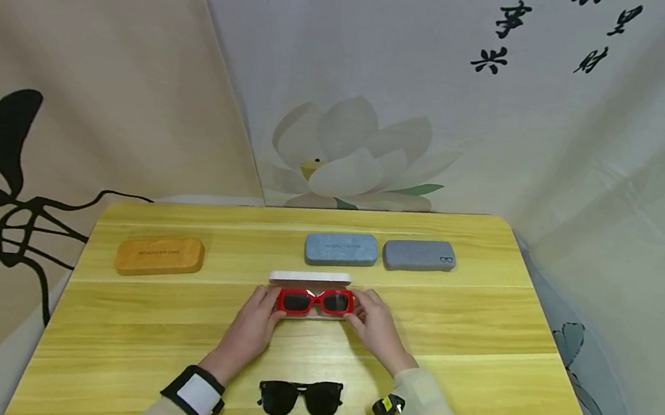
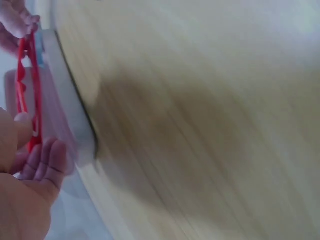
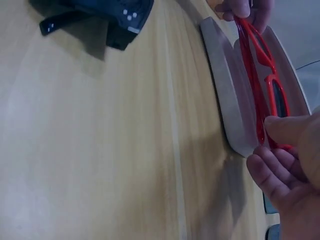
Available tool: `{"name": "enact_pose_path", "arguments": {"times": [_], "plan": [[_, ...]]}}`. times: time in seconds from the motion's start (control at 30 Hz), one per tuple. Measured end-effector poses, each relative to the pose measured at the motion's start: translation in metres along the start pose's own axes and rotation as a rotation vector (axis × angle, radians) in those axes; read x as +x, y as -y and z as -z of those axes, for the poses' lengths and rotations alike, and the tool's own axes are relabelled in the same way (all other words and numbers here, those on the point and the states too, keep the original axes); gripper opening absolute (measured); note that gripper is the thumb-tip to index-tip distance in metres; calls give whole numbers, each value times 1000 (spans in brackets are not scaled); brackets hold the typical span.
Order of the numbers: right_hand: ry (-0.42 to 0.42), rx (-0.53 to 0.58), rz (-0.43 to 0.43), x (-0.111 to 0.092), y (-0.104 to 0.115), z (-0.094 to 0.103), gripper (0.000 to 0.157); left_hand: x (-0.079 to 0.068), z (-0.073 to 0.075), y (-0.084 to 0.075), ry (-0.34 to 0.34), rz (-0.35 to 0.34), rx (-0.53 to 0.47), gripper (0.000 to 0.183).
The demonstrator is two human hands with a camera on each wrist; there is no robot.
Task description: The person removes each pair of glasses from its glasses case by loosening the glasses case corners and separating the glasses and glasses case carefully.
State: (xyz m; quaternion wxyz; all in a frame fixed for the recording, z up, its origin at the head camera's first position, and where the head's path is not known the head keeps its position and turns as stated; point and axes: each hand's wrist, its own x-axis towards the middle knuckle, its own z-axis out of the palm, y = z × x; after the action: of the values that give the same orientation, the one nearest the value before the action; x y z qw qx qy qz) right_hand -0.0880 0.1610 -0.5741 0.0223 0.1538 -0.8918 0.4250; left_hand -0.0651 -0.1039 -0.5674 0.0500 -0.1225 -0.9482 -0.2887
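Note:
Red-framed sunglasses with dark lenses are held level by both hands, one at each end, with the temples folded behind the frame. My left hand pinches the left end between thumb and fingers. At the other end my right hand does the same, its thumb on the frame in the right wrist view. Directly beneath the sunglasses lies an open glasses case, pale outside and pinkish inside, its lid raised at the back. Whether the frame touches the case's lining cannot be told.
Black sunglasses lie folded on the wooden table, between the forearms. Two closed cases, light blue and grey-blue, sit behind the open one. An orange case lies at the far left. Printed curtains hang behind the table.

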Motion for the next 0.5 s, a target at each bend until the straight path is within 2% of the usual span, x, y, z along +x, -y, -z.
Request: {"name": "enact_pose_path", "arguments": {"times": [0.17, 0.4, 0.5], "plan": [[-9, 7, -29, -4, 2, 2, 49, 0, 1, -12, -47, 15, -38, 47], [-19, 33, -102, -12, 3, 9, 56, -1, 4, -27, -11, 59, -104, 57], [-27, 46, -110, -15, 2, 12, 56, -3, 4, -32, -18, 45, -116, 58]]}}
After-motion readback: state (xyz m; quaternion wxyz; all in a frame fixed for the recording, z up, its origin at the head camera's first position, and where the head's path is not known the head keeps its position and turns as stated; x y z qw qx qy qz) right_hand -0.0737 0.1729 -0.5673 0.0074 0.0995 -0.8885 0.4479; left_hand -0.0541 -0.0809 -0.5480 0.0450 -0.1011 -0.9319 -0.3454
